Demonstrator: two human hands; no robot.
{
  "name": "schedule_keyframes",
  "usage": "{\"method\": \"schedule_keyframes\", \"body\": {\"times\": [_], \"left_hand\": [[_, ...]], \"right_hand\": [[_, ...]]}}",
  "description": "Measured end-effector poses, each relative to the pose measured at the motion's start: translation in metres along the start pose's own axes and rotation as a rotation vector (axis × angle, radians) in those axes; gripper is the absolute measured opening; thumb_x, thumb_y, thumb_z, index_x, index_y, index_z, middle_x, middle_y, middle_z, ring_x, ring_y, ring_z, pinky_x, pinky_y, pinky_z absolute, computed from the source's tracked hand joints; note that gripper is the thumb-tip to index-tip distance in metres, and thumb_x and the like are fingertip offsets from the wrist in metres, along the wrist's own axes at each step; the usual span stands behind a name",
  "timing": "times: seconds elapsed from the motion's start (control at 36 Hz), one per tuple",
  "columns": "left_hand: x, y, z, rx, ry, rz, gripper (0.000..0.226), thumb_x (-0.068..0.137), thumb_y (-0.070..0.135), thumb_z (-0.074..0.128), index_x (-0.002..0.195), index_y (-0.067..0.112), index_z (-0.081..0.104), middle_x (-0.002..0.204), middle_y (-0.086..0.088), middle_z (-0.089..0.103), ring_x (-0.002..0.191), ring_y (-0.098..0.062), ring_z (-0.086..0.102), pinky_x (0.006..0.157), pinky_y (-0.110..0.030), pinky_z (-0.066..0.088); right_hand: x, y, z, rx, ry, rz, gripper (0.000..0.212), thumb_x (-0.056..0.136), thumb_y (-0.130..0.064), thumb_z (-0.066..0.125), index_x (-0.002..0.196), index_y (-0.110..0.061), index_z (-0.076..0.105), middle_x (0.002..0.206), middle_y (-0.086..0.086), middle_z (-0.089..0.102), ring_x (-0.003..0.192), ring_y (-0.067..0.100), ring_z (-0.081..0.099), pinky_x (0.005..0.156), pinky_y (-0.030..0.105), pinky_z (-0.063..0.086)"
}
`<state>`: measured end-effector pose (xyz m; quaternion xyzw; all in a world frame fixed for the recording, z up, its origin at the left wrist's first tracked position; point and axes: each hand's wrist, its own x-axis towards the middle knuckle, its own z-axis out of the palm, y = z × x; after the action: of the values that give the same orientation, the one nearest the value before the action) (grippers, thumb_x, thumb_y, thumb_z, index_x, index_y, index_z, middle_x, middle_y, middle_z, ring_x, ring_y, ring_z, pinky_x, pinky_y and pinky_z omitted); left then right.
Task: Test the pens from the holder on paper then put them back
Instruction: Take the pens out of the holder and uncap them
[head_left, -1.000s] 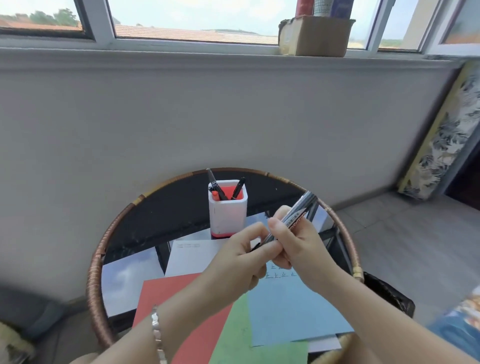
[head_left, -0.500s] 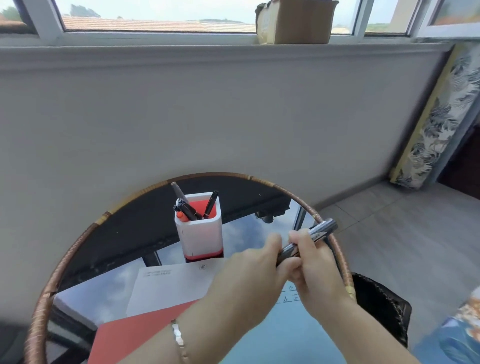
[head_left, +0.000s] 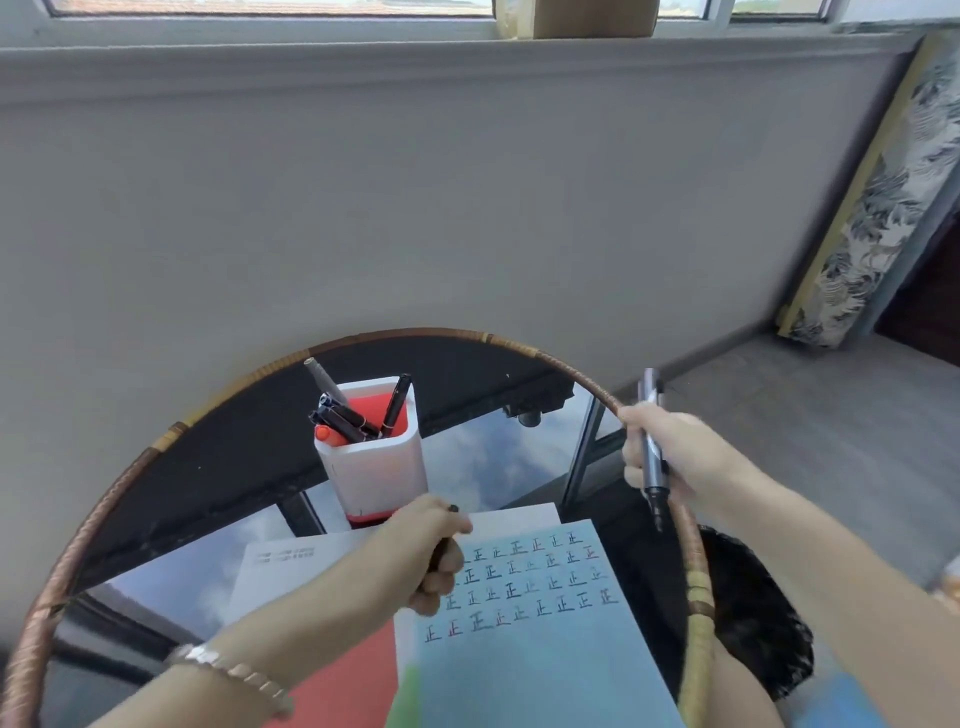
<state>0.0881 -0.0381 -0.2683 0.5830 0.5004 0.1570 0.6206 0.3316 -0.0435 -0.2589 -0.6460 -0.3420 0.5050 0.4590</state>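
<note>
The right hand (head_left: 675, 457) grips a grey pen (head_left: 653, 462), tip down, over the table's (head_left: 208, 410) right rim. The left hand (head_left: 426, 551) is curled round a dark cap (head_left: 440, 553) above the blue paper (head_left: 545, 649), just near of the white holder (head_left: 379, 467), which stands farther back with other pens in it.

White pen holder (head_left: 374, 467), red inside and at base. Black pens (head_left: 345, 418), one orange-ended pen (head_left: 324, 433). Silver-grey marker (head_left: 655, 470), black tip. Black cap (head_left: 440, 552). Light blue paper (head_left: 530, 649), rows of black, red, blue marks. Red sheet (head_left: 343, 686), green sheet (head_left: 408, 696), white sheet (head_left: 291, 566). Brown woven rim on sky-reflecting surface (head_left: 550, 358). Grey-on-cream floral panel (head_left: 883, 197), yellow edge.
</note>
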Motion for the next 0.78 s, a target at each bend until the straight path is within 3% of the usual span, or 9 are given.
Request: {"method": "schedule_keyframes", "body": {"times": [0.06,0.11,0.17,0.22,0.28,0.39,0.53,0.61,0.78], "left_hand": [[0.012,0.011,0.015,-0.056,0.026,0.079,0.025,0.09,0.0,0.024,0.08,0.008,0.045,0.04,0.002,0.039,0.034,-0.011,0.03,0.037,-0.012,0.022],[0.021,0.024,0.029,-0.097,0.114,0.151,0.027,0.092,0.005,0.026,0.089,0.013,0.051,0.045,0.007,0.049,0.045,-0.014,0.042,0.043,-0.021,0.033],[0.022,0.033,0.04,0.046,0.199,0.265,0.017,0.095,0.018,0.034,0.095,0.021,0.051,0.064,0.009,0.058,0.06,-0.014,0.047,0.053,-0.023,0.04],[0.033,0.035,0.048,0.211,0.252,0.331,0.012,0.096,0.024,0.039,0.105,0.021,0.047,0.088,0.004,0.061,0.061,-0.01,0.047,0.047,-0.014,0.039],[0.052,0.034,0.058,0.312,0.273,0.314,0.018,0.095,0.026,0.042,0.113,0.021,0.04,0.104,-0.001,0.059,0.06,-0.009,0.045,0.046,-0.019,0.038],[0.089,0.03,0.08,0.498,0.307,0.237,0.011,0.095,0.025,0.045,0.098,0.015,0.043,0.099,-0.008,0.058,0.078,-0.02,0.053,0.06,-0.03,0.04],[0.118,0.023,0.107,0.755,0.273,0.242,0.024,0.095,0.024,0.045,0.111,0.007,0.048,0.119,-0.015,0.046,0.112,-0.029,0.041,0.093,-0.035,0.038],[0.122,0.021,0.116,0.807,0.241,0.254,0.025,0.095,0.025,0.046,0.115,0.009,0.05,0.118,-0.014,0.044,0.113,-0.029,0.039,0.092,-0.037,0.038],[0.107,0.024,0.105,0.82,0.152,0.368,0.032,0.093,0.024,0.05,0.123,0.014,0.05,0.113,-0.009,0.045,0.101,-0.03,0.051,0.083,-0.038,0.045]], "right_hand": [[0.007,0.002,0.012,-0.198,-0.072,0.102,0.033,0.09,-0.033,0.05,0.062,-0.018,0.042,0.047,-0.004,0.04,0.037,0.008,0.038,0.043,0.018,0.034],[0.013,0.002,0.011,-0.474,-0.016,0.042,0.034,0.088,-0.039,0.053,0.065,-0.018,0.04,0.047,-0.005,0.04,0.037,0.008,0.038,0.039,0.016,0.032],[0.016,0.005,0.004,-0.73,0.067,-0.077,0.032,0.086,-0.043,0.055,0.073,-0.017,0.042,0.056,-0.004,0.047,0.043,0.009,0.042,0.039,0.017,0.033],[0.021,0.009,-0.003,-0.886,0.168,-0.118,0.031,0.086,-0.044,0.054,0.095,-0.015,0.046,0.076,0.0,0.056,0.059,0.013,0.051,0.045,0.023,0.035],[0.03,0.017,-0.011,-0.982,0.218,-0.133,0.034,0.088,-0.041,0.051,0.104,-0.011,0.046,0.085,0.005,0.059,0.072,0.02,0.056,0.051,0.028,0.037],[0.042,0.034,-0.021,-1.069,0.197,-0.123,0.027,0.091,-0.038,0.046,0.095,-0.012,0.046,0.088,0.008,0.057,0.078,0.025,0.054,0.058,0.033,0.04],[0.047,0.051,-0.028,-1.048,0.267,-0.19,0.031,0.09,-0.04,0.05,0.091,-0.009,0.055,0.085,0.008,0.063,0.076,0.025,0.057,0.057,0.032,0.04],[0.048,0.055,-0.03,-1.043,0.266,-0.243,0.034,0.09,-0.042,0.05,0.088,-0.01,0.059,0.08,0.007,0.063,0.076,0.024,0.058,0.06,0.034,0.042],[0.046,0.054,-0.03,-1.061,0.247,-0.24,0.032,0.091,-0.037,0.05,0.101,-0.009,0.061,0.09,0.009,0.061,0.082,0.024,0.058,0.063,0.032,0.043]]}}
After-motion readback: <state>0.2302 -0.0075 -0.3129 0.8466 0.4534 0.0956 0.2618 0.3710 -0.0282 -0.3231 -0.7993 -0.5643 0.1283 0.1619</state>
